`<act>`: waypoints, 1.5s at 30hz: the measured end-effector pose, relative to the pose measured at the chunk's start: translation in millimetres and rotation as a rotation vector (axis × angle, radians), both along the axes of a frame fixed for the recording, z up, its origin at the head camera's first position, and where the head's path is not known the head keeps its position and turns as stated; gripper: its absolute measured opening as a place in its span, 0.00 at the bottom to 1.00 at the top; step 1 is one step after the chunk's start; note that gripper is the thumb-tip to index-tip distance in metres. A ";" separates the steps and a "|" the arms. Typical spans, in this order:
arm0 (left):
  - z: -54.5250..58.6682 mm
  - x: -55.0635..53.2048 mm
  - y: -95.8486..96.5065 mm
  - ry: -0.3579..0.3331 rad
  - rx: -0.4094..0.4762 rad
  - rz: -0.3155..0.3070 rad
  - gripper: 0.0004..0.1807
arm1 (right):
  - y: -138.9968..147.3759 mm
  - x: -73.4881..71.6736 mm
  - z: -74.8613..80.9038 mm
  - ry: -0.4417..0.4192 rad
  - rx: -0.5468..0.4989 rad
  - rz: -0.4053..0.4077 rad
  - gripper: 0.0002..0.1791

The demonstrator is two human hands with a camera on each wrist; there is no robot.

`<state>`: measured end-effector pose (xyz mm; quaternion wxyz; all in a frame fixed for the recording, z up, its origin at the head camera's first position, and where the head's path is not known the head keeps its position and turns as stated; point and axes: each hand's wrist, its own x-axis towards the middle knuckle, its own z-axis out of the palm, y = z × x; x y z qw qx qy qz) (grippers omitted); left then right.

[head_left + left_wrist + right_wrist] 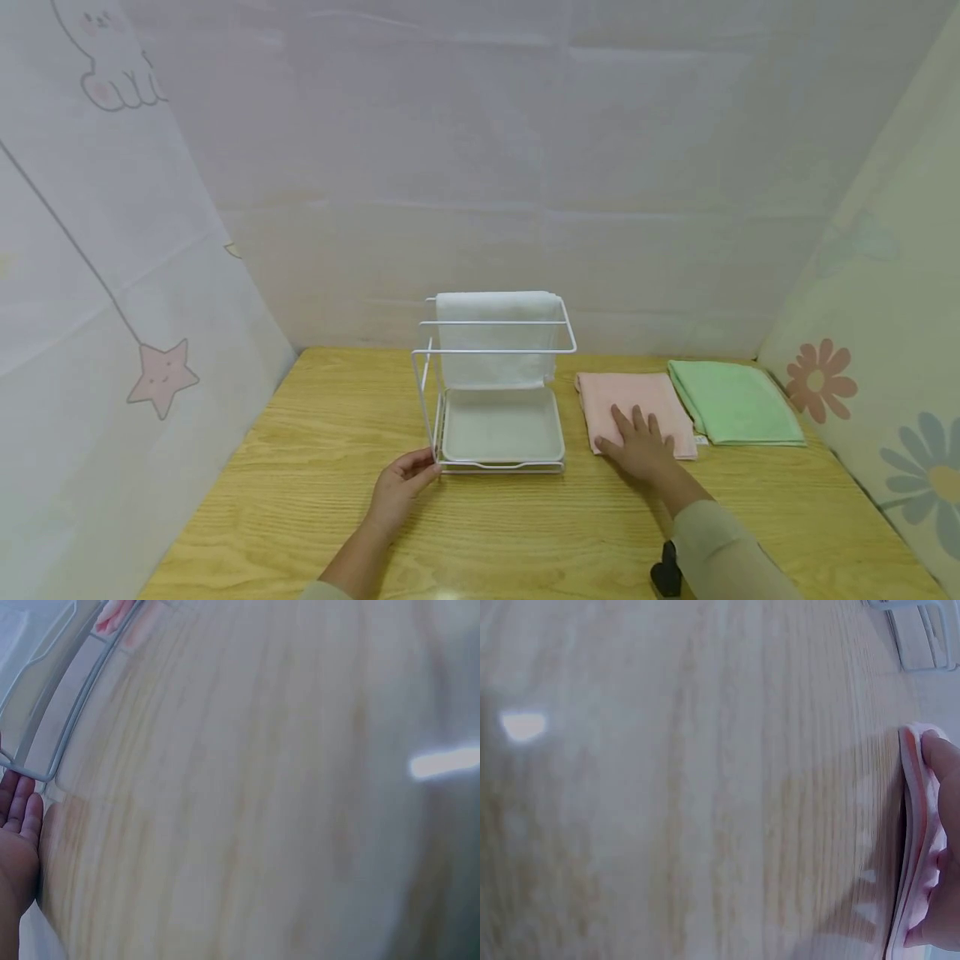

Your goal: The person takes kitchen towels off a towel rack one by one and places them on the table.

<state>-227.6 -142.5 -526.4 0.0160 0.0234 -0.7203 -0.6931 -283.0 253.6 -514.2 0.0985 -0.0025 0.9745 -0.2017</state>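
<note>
A white wire rack (491, 352) stands mid-table with a white cloth (491, 375) draped over its back rail and a shallow white tray (502, 427) in its base. At the rack's front left corner, my left hand (400, 492) holds the wire between thumb and fingers. The left wrist view has this hand (16, 862) at the frame's corner, its thumb out of sight. My right hand (641, 448) rests with spread fingers on a folded pink cloth (618, 392) right of the rack. In the right wrist view, the cloth's layered edge (911, 840) lies under that hand (949, 817).
A folded green cloth (738, 404) lies right of the pink one, close to it. A small black object (666, 573) is near the right sleeve at the front. Printed fabric hangings (480, 167) enclose the wooden table (315, 467) at back and sides.
</note>
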 end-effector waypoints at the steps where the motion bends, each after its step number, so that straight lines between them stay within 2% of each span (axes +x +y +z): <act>1: -0.3 0.1 0.0 0.008 -0.008 -0.004 0.20 | 0.4 -1.0 0.1 0.001 -0.002 0.001 0.48; 10: -2.5 -1.2 -0.8 -0.014 0.011 0.000 0.21 | 1.1 -6.2 -4.1 0.054 0.007 -0.002 0.47; 14: -2.5 -0.6 -0.5 -0.017 -0.004 0.003 0.21 | -7.1 -0.4 -6.5 0.083 0.001 -0.076 0.46; 19: -1.5 0.9 -0.4 -0.002 -0.012 0.004 0.21 | -22.6 9.6 -1.4 0.053 -0.038 -0.193 0.43; 22: -1.0 1.3 -0.2 -0.001 -0.005 0.004 0.21 | -28.2 13.5 2.6 0.029 -0.049 -0.216 0.41; 26: -1.6 0.5 -0.2 0.000 -0.001 0.007 0.21 | -29.0 14.7 6.0 0.023 -0.055 -0.203 0.40; 37: -2.4 -1.3 -0.8 -0.002 0.015 -0.007 0.22 | -19.6 -5.9 -0.6 0.023 -0.070 -0.195 0.42; 45: -2.3 -0.2 -1.1 -0.007 -0.007 -0.014 0.21 | -18.6 -17.2 -2.3 0.011 -0.097 -0.205 0.43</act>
